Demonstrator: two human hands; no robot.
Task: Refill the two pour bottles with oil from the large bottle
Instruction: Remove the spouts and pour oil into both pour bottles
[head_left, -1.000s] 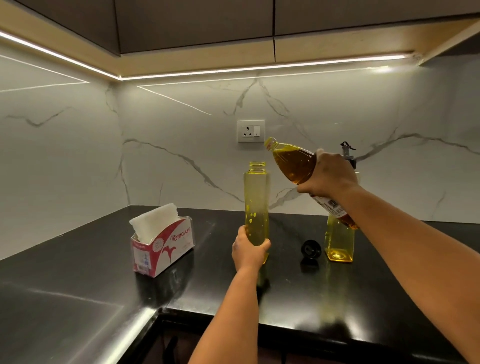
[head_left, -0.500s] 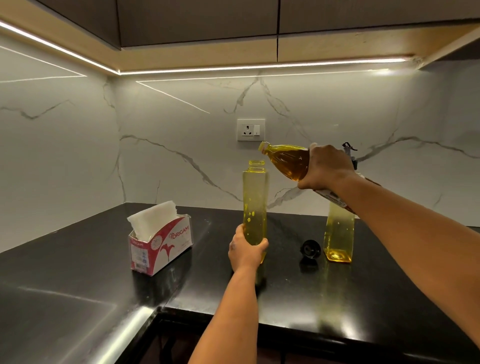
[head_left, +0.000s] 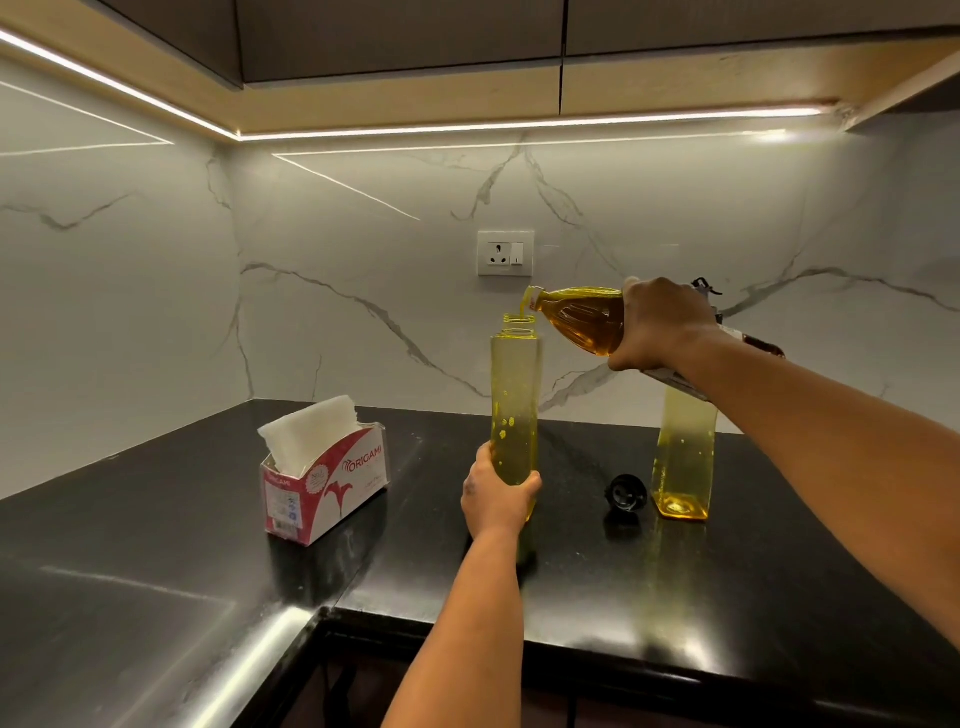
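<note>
Large bottle (head_left: 582, 317) now tipped lower, pouring.

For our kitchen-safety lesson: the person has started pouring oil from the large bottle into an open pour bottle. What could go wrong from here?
1. The large bottle is tipped over a narrow neck; the stream could miss the pour bottle and spill on the black counter.
2. The left hand grips only the tall bottle's base, so a nudge might tip it.
3. The right hand's forearm passes over the second pour bottle and could knock it.

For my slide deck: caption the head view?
Right hand pours large amber oil bottle into left-held tall yellow pour bottle.
</note>
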